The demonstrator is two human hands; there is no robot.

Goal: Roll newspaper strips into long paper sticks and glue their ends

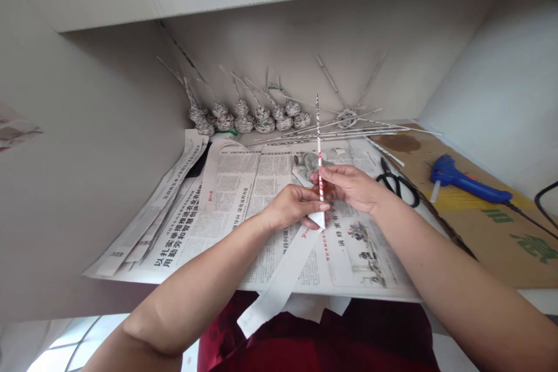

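Observation:
Between my hands a thin rolled paper stick [318, 133], printed in black and red, stands nearly upright. At its lower end it runs into a flat white newspaper strip [285, 270], which hangs over the table's front edge. My left hand [296, 206] pinches the strip where it meets the roll. Slightly higher and to the right, my right hand [342, 186] holds the rolled stick between thumb and fingers. Printed newspaper sheets [244, 186] lie beneath both hands. Black-handled scissors [397, 183] rest just right of my right hand.
Several woven paper gourd shapes [244, 122] line the back wall. A woven piece with spread sticks [347, 118] leans beside them. Loose paper sticks [331, 131] lie in front. A blue glue gun [471, 183] rests on cardboard [492, 256] at right; cut paper strips [152, 215] are stacked left.

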